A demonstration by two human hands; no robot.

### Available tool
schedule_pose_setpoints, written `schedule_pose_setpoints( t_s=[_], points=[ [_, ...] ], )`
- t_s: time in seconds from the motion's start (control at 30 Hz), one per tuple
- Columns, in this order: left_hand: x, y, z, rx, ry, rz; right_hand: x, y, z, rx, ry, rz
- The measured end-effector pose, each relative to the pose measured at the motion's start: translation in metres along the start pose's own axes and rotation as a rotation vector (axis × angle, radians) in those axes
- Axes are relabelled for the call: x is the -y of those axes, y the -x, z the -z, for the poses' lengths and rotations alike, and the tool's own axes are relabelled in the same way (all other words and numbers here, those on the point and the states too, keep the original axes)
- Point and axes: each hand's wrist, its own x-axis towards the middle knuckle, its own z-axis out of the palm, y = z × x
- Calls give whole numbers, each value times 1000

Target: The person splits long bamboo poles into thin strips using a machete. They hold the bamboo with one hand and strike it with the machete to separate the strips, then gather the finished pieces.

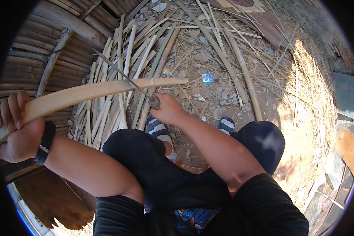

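My left hand (21,131), with a dark band on its wrist, is wrapped round one end of a long pale bamboo strip (82,93). The strip reaches rightward in front of me, and its narrow end hangs free above the ground. In my right hand (167,109) is the short handle of a knife (120,70). Its long thin blade slants up and to the left, crossing the strip near the strip's narrower half. Whether the edge bites into the bamboo cannot be made out.
Split bamboo strips (105,106) lie heaped beside a slatted bamboo wall (31,63) on the left. Longer poles (242,70) rest ahead on ground strewn with shavings and stones. A blue wrapper (208,78) lies there too. My sandalled feet stand below my bent knees.
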Motion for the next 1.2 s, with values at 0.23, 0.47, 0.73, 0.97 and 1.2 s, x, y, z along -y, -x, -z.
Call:
schedule_pose_setpoints(
  t_s=[0.23, 0.47, 0.73, 0.97, 1.2],
  points=[
    [5, 3, -34, 36, -49, -47, -110, 23, 22, -2, -150, -711],
    [8, 1, -31, 51, 6, -10, -96, 15, -10, -199, 12, -431],
    [2, 4, -26, 33, -9, -15, -49, 17, -11, -171, 3, -195],
    [5, 0, -19, 15, -15, -22, -114, 17, 2, -133, 3, -608],
    [0, -3, -7, -37, -75, -61, -106, 10, 1, -94, -123, -681]
  ],
)
